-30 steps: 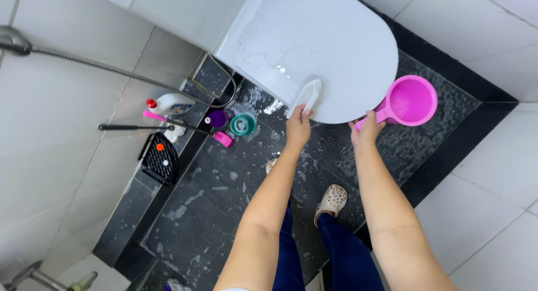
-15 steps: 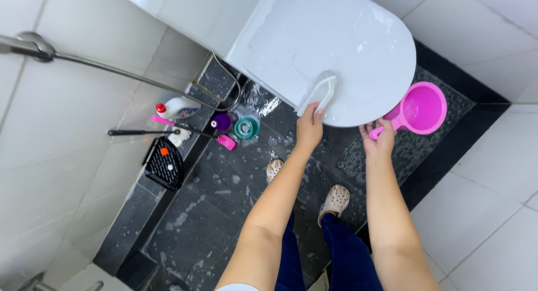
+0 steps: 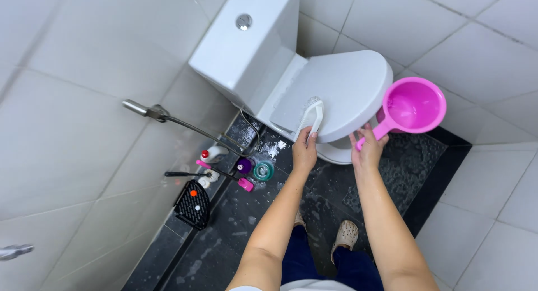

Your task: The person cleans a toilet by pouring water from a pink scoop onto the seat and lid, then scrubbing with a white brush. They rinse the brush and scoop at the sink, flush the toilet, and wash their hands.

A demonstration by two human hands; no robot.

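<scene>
In the corner of the tiled bathroom, the white ceramic toilet [image 3: 252, 61] stands with its white plastic lid [image 3: 342, 92] closed and wet only near the front edge, so I would judge the scrubbing barely begun, with most of the lid, the tank and the soapy dark stone floor [image 3: 224, 229] left. The right hand [image 3: 367, 151] is closed around the handle of a round pink plastic water dipper [image 3: 413, 107] held beside the bowl. The left hand [image 3: 304, 151] grips a white scrubbing brush [image 3: 311, 115], bristles pressed on the lid's front edge.

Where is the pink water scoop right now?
In the head view, the pink scoop is on the right, held by its handle in the right hand, just beside the closed white toilet lid, above the dark wet floor.
</scene>
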